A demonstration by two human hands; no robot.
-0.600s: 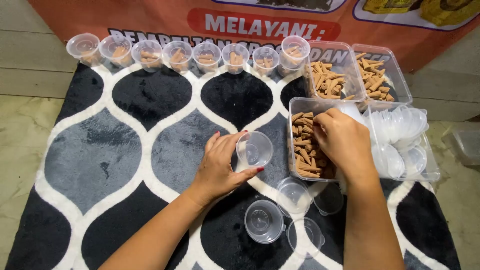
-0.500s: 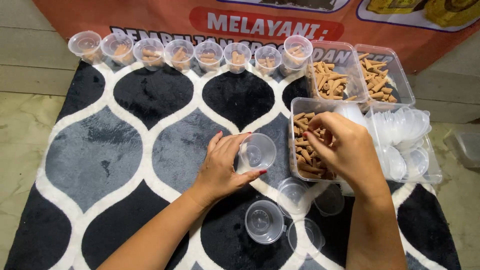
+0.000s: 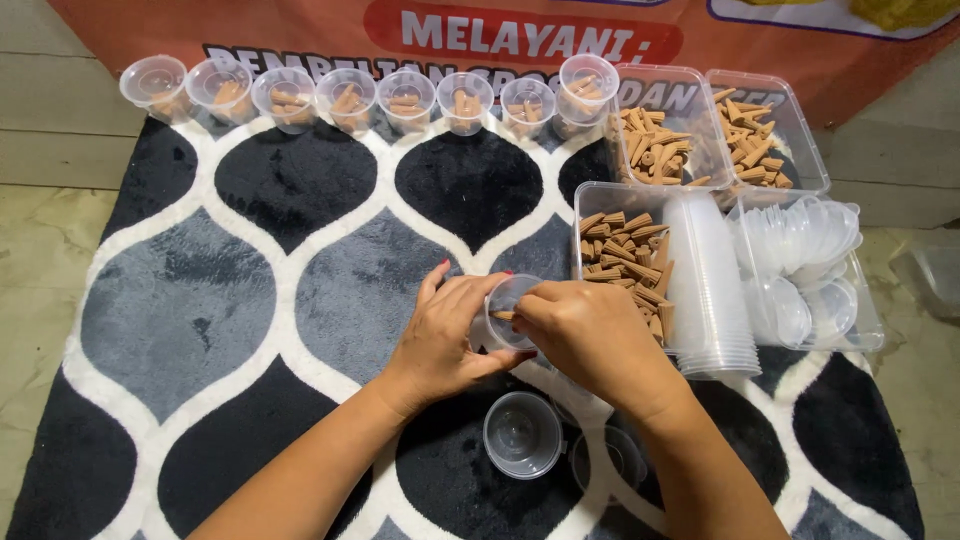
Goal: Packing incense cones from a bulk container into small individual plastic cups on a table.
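Fingers of the left hand (image 3: 440, 335) curl around a small clear cup (image 3: 508, 305), tilting it toward the right hand (image 3: 590, 335), which pinches a tan cone (image 3: 503, 315) at the cup's mouth. Keeping the cup steady should stop cones spilling onto the rug (image 3: 300, 220).

A small home-run packing spot for a food business is suggested — the work is done on the floor, not at a bench. A plush rug (image 3: 300, 290) with black, grey and white ogee shapes is spread over pale floor tiles (image 3: 40, 250), and an orange printed banner (image 3: 330, 30) with food pictures is propped behind it. Goods are laid out in bulk — clear tubs of brown rolled snacks (image 3: 625, 255), a row of small filled cups (image 3: 350, 95), a stack of empty cups (image 3: 710, 290) and a tub of lids (image 3: 810, 270).
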